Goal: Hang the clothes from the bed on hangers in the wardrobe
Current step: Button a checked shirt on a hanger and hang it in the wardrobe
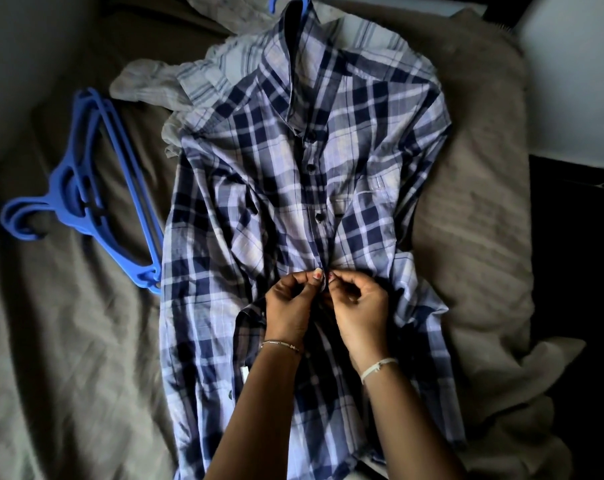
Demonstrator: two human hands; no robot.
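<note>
A blue and white plaid shirt [286, 174] lies face up on the bed, collar away from me. A blue hanger hook [276, 0] sticks out above the collar. Three dark buttons down the placket are fastened. My left hand [293, 306] and my right hand [357, 306] meet at the placket below them. Each pinches one edge of the shirt front between thumb and fingers. A pale striped garment [203, 77] lies partly under the shirt at its upper left.
A stack of blue hangers [96, 188] lies on the brown bedsheet [68, 341] to the left of the shirt. A brown pillow or bunched cover [473, 188] borders the shirt on the right. A dark gap [577, 254] lies beyond the bed's right edge.
</note>
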